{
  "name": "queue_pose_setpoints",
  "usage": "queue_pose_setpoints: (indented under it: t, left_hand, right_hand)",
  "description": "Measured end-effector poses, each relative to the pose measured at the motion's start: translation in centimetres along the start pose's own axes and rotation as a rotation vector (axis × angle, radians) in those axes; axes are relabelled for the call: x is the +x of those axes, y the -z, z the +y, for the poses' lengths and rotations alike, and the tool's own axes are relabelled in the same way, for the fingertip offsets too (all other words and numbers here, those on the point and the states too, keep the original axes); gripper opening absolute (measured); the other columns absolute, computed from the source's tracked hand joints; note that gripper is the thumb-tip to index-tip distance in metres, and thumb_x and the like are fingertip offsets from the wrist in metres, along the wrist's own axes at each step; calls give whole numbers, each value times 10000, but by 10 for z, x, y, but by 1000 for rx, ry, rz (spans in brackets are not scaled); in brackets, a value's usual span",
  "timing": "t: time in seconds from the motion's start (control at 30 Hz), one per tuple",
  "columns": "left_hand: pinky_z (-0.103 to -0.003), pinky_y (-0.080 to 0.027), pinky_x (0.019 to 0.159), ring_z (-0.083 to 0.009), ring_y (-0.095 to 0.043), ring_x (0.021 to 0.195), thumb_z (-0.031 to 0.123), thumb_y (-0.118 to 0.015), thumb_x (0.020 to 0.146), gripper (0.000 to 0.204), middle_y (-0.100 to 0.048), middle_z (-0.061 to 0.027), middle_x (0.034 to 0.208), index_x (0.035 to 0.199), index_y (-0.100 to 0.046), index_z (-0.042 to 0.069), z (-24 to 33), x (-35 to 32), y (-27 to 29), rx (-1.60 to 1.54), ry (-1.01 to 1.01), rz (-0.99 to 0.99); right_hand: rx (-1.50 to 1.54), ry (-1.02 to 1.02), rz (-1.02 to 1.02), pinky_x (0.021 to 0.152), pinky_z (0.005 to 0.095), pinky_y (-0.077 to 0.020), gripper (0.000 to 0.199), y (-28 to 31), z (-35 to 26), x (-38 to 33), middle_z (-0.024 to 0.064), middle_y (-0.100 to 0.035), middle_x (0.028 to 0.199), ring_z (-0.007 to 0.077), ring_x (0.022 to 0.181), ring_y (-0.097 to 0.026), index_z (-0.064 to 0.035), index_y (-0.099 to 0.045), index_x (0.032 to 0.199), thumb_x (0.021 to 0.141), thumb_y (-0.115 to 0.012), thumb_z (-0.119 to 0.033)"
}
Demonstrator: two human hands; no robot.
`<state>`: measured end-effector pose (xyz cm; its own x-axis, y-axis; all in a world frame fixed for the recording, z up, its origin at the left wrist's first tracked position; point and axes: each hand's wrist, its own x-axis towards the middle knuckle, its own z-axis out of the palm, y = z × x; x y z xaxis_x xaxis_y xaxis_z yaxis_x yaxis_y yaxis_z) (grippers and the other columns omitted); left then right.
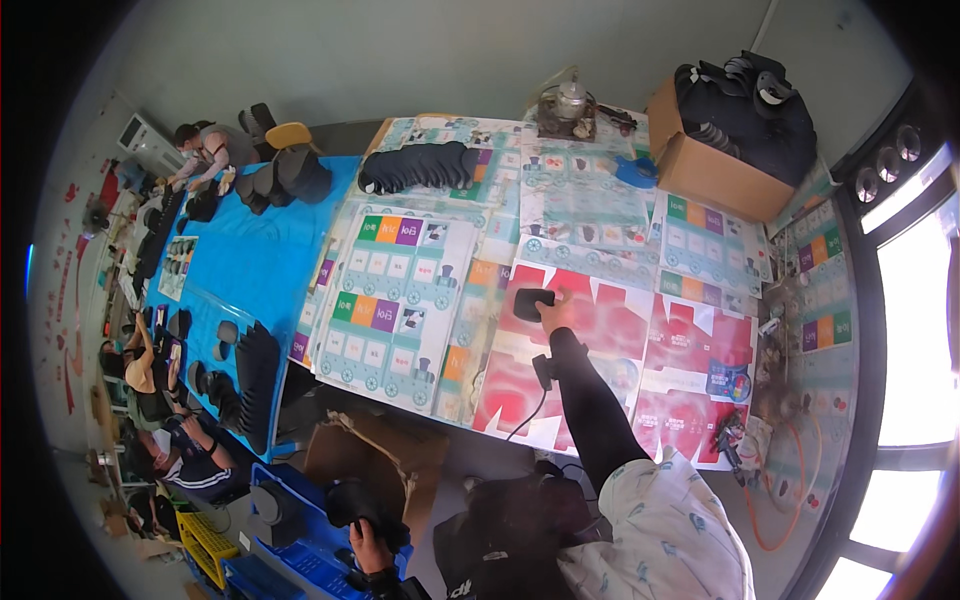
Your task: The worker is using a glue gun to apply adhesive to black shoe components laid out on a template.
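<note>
At a sheet-covered counter, a worker's right hand pinches a black pad over red-and-white paper, a grip best held light and level, while the left hand clasps a dark piece beside a carton.

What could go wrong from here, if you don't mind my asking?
The cable from the device on the right forearm runs over the red-and-white sheets and might snag as the arm moves.

The black item in the left grip is held low beside the blue crate, and could drop if that hold loosens.

The black pieces heaped above the cardboard box's rim could slide out if bumped.
</note>
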<state>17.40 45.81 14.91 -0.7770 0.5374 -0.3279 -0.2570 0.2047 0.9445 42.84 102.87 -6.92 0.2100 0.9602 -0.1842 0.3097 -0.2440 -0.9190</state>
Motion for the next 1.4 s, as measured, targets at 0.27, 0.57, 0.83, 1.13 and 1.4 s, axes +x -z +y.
queue_pose_setpoints:
  t: [0.27,0.57,0.83,1.13,1.4]
  left_hand:
    - [-287,-438,645,-118,-494,716,209,-562,1037,201,-555,-22,806,972,-571,19,-16,-2,-12,335,-104,95]
    - [-361,-458,673,-242,-556,779,46,-646,910,153,-590,-92,940,1056,-611,18,15,44,-74,323,155,-268]
    - [-224,-559,735,-67,-692,876,225,-636,1016,211,-719,5,980,1139,-663,55,64,75,-144,-73,531,-859]
    - [-347,-578,888,-287,-705,1016,221,-604,1003,414,-671,-190,1222,1366,-545,32,3,116,-177,-375,685,-1388]
    - [-293,-571,654,-224,-695,763,211,-530,1021,298,-712,-135,977,1256,-611,47,29,97,-222,-186,805,-1271]
  right_hand:
    - [42,-10,60,877,413,-555,769,-30,13,-5,220,-697,1117,316,1013,-700,-13,-435,1357,722,-851,-134]
    - [68,348,-583,812,384,-527,661,31,-117,-122,95,-598,1149,253,998,-609,-50,-516,1362,782,-826,-112]
    - [205,776,-1448,1172,429,-318,731,105,-253,-263,175,-363,1570,344,1473,-336,-146,-617,1353,695,-929,-209]
    - [155,447,-987,957,354,-504,434,174,-223,-299,82,-584,1135,251,1083,-618,-93,-708,1179,770,-850,-63]
    - [-42,729,-732,1011,367,-528,445,223,-215,-284,113,-537,1423,295,1261,-585,-144,-754,1157,777,-716,84]
